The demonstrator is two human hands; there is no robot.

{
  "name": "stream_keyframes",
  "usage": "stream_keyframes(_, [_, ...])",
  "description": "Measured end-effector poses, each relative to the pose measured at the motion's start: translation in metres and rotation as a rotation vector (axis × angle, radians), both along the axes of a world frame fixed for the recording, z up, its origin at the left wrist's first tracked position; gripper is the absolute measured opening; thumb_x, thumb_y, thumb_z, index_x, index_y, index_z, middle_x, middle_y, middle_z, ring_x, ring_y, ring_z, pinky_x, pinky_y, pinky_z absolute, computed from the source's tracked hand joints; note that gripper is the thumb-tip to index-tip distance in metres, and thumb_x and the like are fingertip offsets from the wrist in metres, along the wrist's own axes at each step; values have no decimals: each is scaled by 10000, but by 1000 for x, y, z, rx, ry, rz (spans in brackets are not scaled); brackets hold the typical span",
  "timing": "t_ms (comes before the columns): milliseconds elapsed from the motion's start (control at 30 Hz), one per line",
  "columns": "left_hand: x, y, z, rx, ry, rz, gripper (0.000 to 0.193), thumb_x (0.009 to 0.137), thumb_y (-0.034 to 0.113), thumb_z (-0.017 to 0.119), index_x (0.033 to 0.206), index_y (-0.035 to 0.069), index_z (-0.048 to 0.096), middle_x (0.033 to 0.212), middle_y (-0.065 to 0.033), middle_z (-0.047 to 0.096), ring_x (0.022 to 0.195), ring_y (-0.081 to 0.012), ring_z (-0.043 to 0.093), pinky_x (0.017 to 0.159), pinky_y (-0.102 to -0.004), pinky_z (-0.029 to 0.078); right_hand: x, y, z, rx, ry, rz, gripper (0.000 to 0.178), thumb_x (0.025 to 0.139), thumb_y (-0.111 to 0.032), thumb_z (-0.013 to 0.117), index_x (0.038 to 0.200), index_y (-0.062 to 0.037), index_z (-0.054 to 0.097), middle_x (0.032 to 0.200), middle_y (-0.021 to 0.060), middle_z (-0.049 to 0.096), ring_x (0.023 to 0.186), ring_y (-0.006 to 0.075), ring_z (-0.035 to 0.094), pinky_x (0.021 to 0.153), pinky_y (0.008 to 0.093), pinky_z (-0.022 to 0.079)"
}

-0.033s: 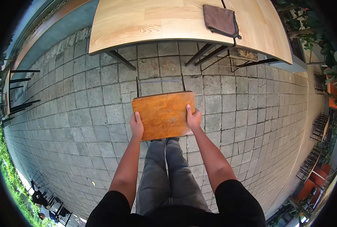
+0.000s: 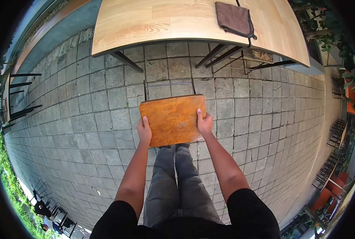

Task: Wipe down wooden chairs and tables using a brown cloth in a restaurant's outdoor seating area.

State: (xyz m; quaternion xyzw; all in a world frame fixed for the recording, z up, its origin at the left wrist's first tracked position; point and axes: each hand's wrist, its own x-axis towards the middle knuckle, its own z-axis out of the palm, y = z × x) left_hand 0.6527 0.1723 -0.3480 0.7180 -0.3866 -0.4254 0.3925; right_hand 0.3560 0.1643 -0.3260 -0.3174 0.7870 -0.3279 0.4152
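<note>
A stool (image 2: 172,121) with a worn orange-brown wooden seat and thin dark metal legs is in front of my body, between me and the table. My left hand (image 2: 144,130) grips the left edge of the seat, its thumb on top and the fingers hidden beneath. On the opposite edge my right hand (image 2: 204,122) holds on in the same way. Two legs and a crossbar show past the far edge of the seat. Whether the legs touch the floor I cannot tell.
Ahead stands a light wooden table (image 2: 133,24) on dark metal legs, with a folded brown cloth (image 2: 234,19) on it. Another stool (image 2: 258,56) is partly under its right side. Grey paving (image 2: 86,131) surrounds me. More stools (image 2: 326,170) line the far right.
Almost nothing differs. The view has shifted very slightly, and both hands keep their hold on the stool's seat.
</note>
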Motion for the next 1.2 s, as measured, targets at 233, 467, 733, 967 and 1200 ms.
stream_keyframes(233, [6,-21,-56,41,59,-11,491,1164,413,506,1144,-37,701,911,-93,703,848,-183,620,811,-371,503,1,-21,-52,-38,65,-10,556,1046,-464,718,1028,89,775,853,205,793,802,208,760,746,403,583])
stream_keyframes(467, [9,-61,-74,14,137,-31,493,1147,409,558,1234,-53,707,1074,-116,768,980,-193,681,920,-367,528,-3,-64,-65,2,124,62,625,1004,-543,728,1044,78,785,917,279,792,892,379,807,786,458,600])
stream_keyframes(733, [6,-116,-92,75,146,-36,494,1103,416,655,1299,-33,714,1174,-168,789,1088,-221,729,977,-371,542,-3,-116,-79,50,204,47,646,1002,-574,700,1156,50,768,1044,291,791,1013,433,784,886,487,598])
stream_keyframes(967, [8,-147,-64,72,-598,-93,413,1081,385,675,1117,-26,699,1139,-191,744,1120,-343,699,977,-447,535,-19,-145,-40,294,441,370,755,1008,-646,648,1479,-72,506,1274,282,687,1160,495,696,1028,570,551])
stream_keyframes(1200, [29,-77,102,57,-165,-409,232,1023,262,720,1028,33,691,836,-156,751,750,-272,735,706,-410,552,21,-1,97,144,348,562,677,962,-463,751,1497,-112,529,1365,269,649,1225,443,678,1013,564,572])
